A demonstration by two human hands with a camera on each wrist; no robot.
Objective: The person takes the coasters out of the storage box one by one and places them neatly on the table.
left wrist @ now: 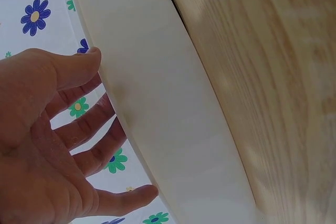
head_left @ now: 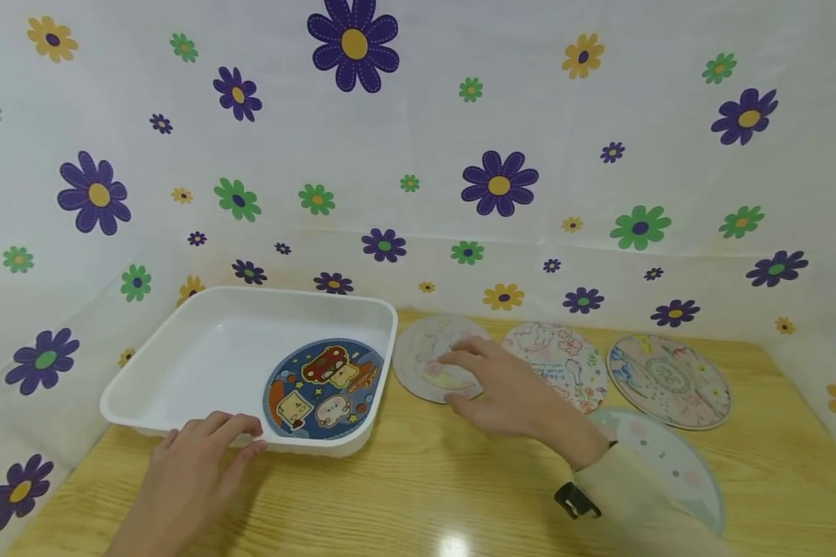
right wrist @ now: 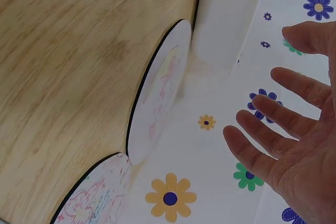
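A white plastic tray (head_left: 202, 356) stands on the table at the left, with a round blue coaster (head_left: 326, 387) printed with cartoon figures leaning inside its right end. My left hand (head_left: 198, 460) rests its loosely bent fingers at the near rim; in the left wrist view the fingertips meet the rim edge and the thumb (left wrist: 79, 69) lies against it. Over a pale round coaster (head_left: 418, 352) beside the tray, my right hand (head_left: 505, 387) hovers with spread fingers and nothing in its grasp. The right wrist view shows a gap between those fingers (right wrist: 262, 135) and the coaster.
A round coaster with red line drawings (head_left: 564, 356) and a floral one (head_left: 669, 379) lie farther right. Nearer, a pale green-edged coaster (head_left: 683, 464) with a simple face is partly under the right sleeve. A white flower-printed cloth (head_left: 418, 124) rises behind the wooden table (head_left: 390, 503).
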